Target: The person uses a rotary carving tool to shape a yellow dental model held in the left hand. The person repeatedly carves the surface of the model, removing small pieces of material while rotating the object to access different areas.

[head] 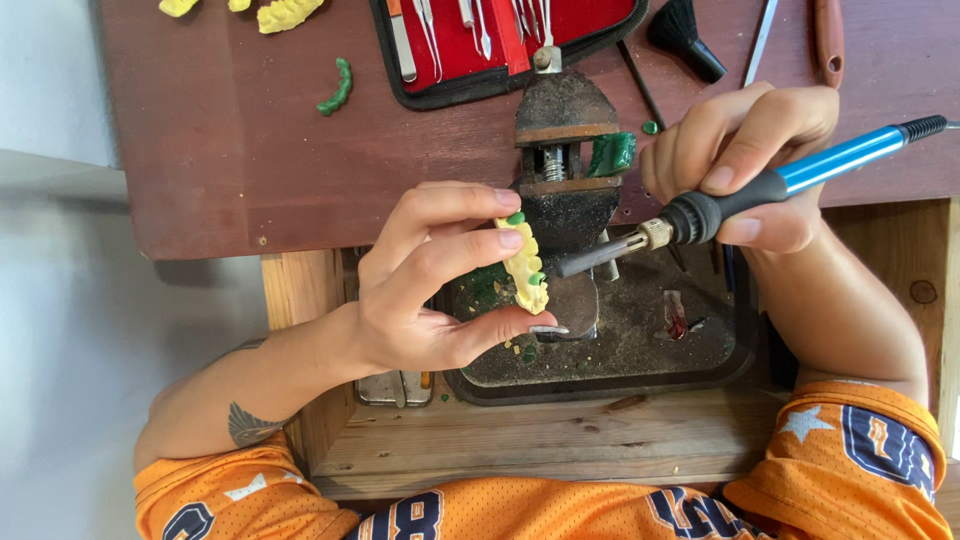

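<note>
Head cam looks straight down on a dark red-brown tabletop (pixel 230 150) set over a bare wood bench (pixel 520 440); pale grey floor on the left. A rusty bench vise (pixel 562 150) stands mid-table w/ a green wax block (pixel 611 153) just beside its jaws. Below it, a dark metal tray (pixel 640 350) dusted w/ green and yellow crumbs. At top edge: open red-lined tool case (pixel 500 40) w/ steel instruments, black brush (pixel 685 35), yellow wax pieces (pixel 285 12), a green wax strip (pixel 338 87) on its own.

Left hand (pixel 430 290) pinches a yellow toothed wax piece (pixel 526 268) betw. thumb and fingertips, over the tray in front of the vise; small green blobs on it. Right hand (pixel 745 165) is wrapped round a blue-handled heated iron (pixel 760 185), its metal tip just beside the yellow toothed wax piece; touching or not, can't tell. Orange jersey sleeves at bottom, dark lettering w/ white stars
</note>
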